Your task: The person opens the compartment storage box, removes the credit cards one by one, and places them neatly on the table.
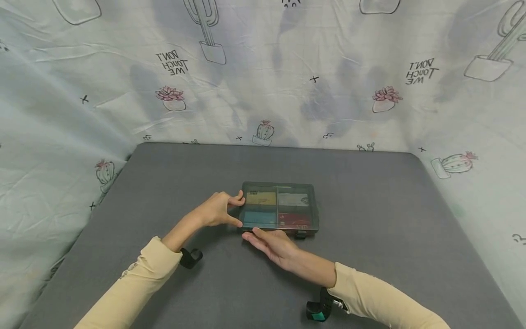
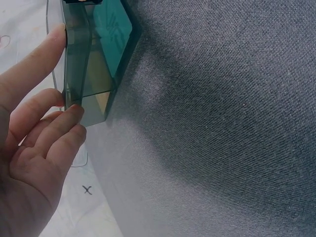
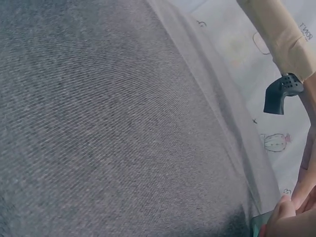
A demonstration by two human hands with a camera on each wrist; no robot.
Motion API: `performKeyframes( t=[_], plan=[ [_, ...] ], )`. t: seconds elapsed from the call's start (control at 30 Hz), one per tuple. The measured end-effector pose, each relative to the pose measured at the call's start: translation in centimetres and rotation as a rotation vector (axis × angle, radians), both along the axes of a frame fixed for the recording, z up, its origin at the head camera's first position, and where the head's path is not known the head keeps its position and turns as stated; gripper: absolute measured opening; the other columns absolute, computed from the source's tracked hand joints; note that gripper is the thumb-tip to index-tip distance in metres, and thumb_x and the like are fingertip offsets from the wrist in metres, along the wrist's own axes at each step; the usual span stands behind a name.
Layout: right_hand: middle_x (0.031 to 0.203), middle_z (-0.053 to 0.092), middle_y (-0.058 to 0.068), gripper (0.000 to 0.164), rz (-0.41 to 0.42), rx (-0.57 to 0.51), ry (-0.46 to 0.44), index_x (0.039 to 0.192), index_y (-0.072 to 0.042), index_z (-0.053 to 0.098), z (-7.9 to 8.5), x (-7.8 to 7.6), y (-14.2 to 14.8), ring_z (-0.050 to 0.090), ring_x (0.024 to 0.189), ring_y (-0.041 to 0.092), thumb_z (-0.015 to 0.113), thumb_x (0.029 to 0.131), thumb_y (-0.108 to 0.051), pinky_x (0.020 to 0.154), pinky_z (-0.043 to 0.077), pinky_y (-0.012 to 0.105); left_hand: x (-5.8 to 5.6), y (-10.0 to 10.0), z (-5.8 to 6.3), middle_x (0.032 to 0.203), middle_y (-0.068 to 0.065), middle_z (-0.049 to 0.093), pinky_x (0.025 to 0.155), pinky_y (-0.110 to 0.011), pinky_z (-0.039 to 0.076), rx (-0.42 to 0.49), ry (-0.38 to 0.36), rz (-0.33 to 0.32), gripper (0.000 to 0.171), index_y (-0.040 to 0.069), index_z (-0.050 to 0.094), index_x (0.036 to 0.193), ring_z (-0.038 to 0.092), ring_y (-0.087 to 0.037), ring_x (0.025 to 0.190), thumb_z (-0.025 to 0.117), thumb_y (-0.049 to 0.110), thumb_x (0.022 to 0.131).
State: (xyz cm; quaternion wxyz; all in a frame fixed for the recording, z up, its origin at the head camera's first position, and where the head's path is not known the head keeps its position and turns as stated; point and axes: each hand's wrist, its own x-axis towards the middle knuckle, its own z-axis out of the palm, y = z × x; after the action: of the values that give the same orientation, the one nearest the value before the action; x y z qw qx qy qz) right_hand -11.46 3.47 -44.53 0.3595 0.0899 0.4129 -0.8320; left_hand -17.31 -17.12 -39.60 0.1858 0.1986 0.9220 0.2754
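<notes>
A translucent grey-green plastic case (image 1: 315, 208) with a lid lies flat on the table. Through the lid show a yellow block (image 1: 261, 198), a whitish block (image 1: 292, 199), a blue block (image 1: 260, 217) and a red block (image 1: 294, 219), each in its own compartment. My left hand (image 1: 215, 209) holds the case's left end, thumb at the near corner and fingers further back; in the left wrist view its fingertips (image 2: 74, 109) meet the lid's edge. At the front edge, near the left corner, my right hand (image 1: 277, 249) touches the case with its thumb, fingers extended.
A dark latch (image 1: 301, 234) sits on the case's front at the right. Grey cloth covers the table (image 1: 370, 205), and a white cactus-print curtain (image 1: 263, 68) hangs behind and at both sides. Black straps (image 1: 191, 258) are worn on both wrists.
</notes>
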Motion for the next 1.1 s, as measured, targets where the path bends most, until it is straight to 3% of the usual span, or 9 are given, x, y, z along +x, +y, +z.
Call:
performKeyframes(
  t=[0.13, 0.37, 0.57, 0.7, 0.8, 0.9, 1.0, 1.1],
  plan=[
    [0.123, 0.059, 0.026, 0.039, -0.001, 0.021, 0.014, 0.133, 0.020, 0.039, 0.0, 0.1, -0.1, 0.065, 0.104, 0.017, 0.046, 0.101, -0.001, 0.096, 0.047, 0.021, 0.0, 0.0, -0.2, 0.149, -0.017, 0.029, 0.100, -0.049, 0.045, 0.006, -0.006, -0.001, 0.070, 0.000, 0.050, 0.136, 0.048, -0.037, 0.124, 0.082, 0.019, 0.077],
    [0.131, 0.053, 0.027, 0.048, 0.074, 0.153, 0.070, 0.142, 0.019, 0.023, -0.5, 0.6, -0.3, 0.061, 0.113, 0.022, 0.043, 0.099, 0.007, 0.094, 0.049, 0.020, 0.0, -0.2, -0.4, 0.150, -0.015, 0.029, 0.105, -0.053, 0.038, -0.001, -0.007, 0.007, 0.070, 0.001, 0.051, 0.136, 0.045, -0.037, 0.127, 0.082, 0.020, 0.076],
    [0.127, 0.055, 0.028, 0.037, 0.138, 0.214, 0.082, 0.133, 0.021, 0.038, -0.4, 1.1, 0.7, 0.060, 0.115, 0.025, 0.043, 0.100, 0.005, 0.096, 0.049, 0.024, 0.0, -0.3, -0.8, 0.150, -0.016, 0.028, 0.105, -0.054, 0.038, 0.017, 0.020, -0.024, 0.071, 0.000, 0.049, 0.137, 0.047, -0.036, 0.125, 0.081, 0.021, 0.077],
    [0.121, 0.059, 0.026, 0.034, 0.163, 0.263, 0.121, 0.129, 0.020, 0.044, -0.3, 1.5, 2.3, 0.062, 0.111, 0.025, 0.046, 0.097, 0.008, 0.096, 0.050, 0.029, -0.1, -0.9, -1.6, 0.151, -0.016, 0.026, 0.111, -0.061, 0.023, 0.045, 0.055, -0.068, 0.074, 0.001, 0.045, 0.140, 0.052, -0.035, 0.121, 0.079, 0.026, 0.080],
    [0.124, 0.057, 0.027, 0.038, 0.161, 0.325, 0.229, 0.130, 0.019, 0.042, -0.1, 1.7, 4.4, 0.060, 0.113, 0.026, 0.048, 0.095, 0.005, 0.099, 0.048, 0.033, -0.2, -1.3, -2.2, 0.153, -0.015, 0.024, 0.111, -0.059, 0.025, 0.099, 0.056, -0.088, 0.075, 0.001, 0.043, 0.142, 0.051, -0.035, 0.122, 0.078, 0.026, 0.081],
    [0.128, 0.054, 0.028, 0.042, 0.166, 0.407, 0.363, 0.132, 0.018, 0.041, 0.3, 1.8, 6.7, 0.058, 0.116, 0.029, 0.052, 0.095, 0.000, 0.101, 0.047, 0.036, -0.2, -1.8, -2.6, 0.154, -0.014, 0.022, 0.104, -0.050, 0.041, 0.156, 0.044, -0.094, 0.074, 0.001, 0.041, 0.143, 0.045, -0.036, 0.127, 0.077, 0.025, 0.082],
    [0.125, 0.056, 0.029, 0.037, 0.179, 0.535, 0.589, 0.128, 0.015, 0.048, 0.8, 1.8, 9.0, 0.060, 0.112, 0.033, 0.055, 0.097, -0.004, 0.095, 0.052, 0.034, -0.2, -2.1, -2.9, 0.155, -0.014, 0.020, 0.100, -0.045, 0.046, 0.195, 0.036, -0.101, 0.075, 0.000, 0.040, 0.143, 0.040, -0.035, 0.131, 0.076, 0.026, 0.083],
    [0.111, 0.066, 0.020, 0.025, 0.112, 0.758, 0.910, 0.117, 0.006, 0.061, 1.2, 1.6, 11.1, 0.067, 0.097, 0.026, 0.061, 0.094, -0.006, 0.081, 0.058, 0.029, -0.2, -2.3, -3.1, 0.155, -0.013, 0.019, 0.101, -0.044, 0.045, 0.218, 0.040, -0.110, 0.075, 0.000, 0.039, 0.143, 0.037, -0.034, 0.133, 0.075, 0.027, 0.083]
  ],
)
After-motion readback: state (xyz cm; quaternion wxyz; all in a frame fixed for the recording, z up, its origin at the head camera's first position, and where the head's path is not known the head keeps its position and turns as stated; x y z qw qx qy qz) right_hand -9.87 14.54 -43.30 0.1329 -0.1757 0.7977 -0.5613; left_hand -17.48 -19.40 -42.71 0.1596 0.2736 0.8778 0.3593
